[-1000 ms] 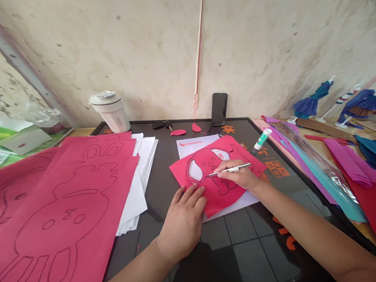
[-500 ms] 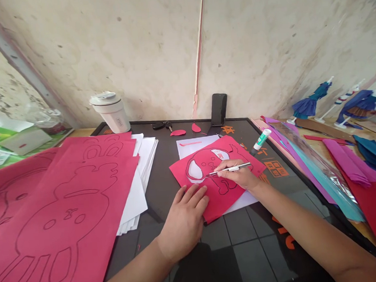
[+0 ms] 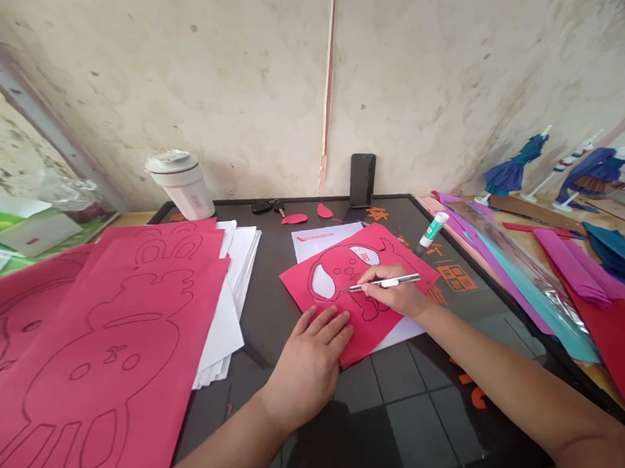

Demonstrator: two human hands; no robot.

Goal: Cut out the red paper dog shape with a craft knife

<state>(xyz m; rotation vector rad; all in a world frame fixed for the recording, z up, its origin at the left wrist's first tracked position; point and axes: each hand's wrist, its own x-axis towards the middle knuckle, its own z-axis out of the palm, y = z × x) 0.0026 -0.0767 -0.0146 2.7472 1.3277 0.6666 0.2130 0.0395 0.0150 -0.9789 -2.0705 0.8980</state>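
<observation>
A red paper sheet (image 3: 300,284) with a cartoon animal outline lies on white paper (image 3: 401,334), and parts of the figure are cut out. My right hand (image 3: 390,293) is shut on a slim metal craft knife (image 3: 386,281), its tip on the red sheet along the outline. My left hand (image 3: 309,367) lies flat with spread fingers, pressing the sheet's lower edge. Larger pink sheets (image 3: 101,366) with drawn rabbit outlines cover the table's left side, over a stack of white paper (image 3: 226,334).
A glue stick (image 3: 432,229) lies right of the red sheet. Along the wall stand a lidded cup (image 3: 182,190) and a phone (image 3: 362,179), with keys (image 3: 267,206) and red paper scraps (image 3: 295,219). Coloured paper strips (image 3: 569,264) and paper-dressed figures (image 3: 512,164) lie to the right.
My left fingers have shifted slightly rightward on the red sheet. The knife has moved only a little along the outline, and the view has tilted slightly.
</observation>
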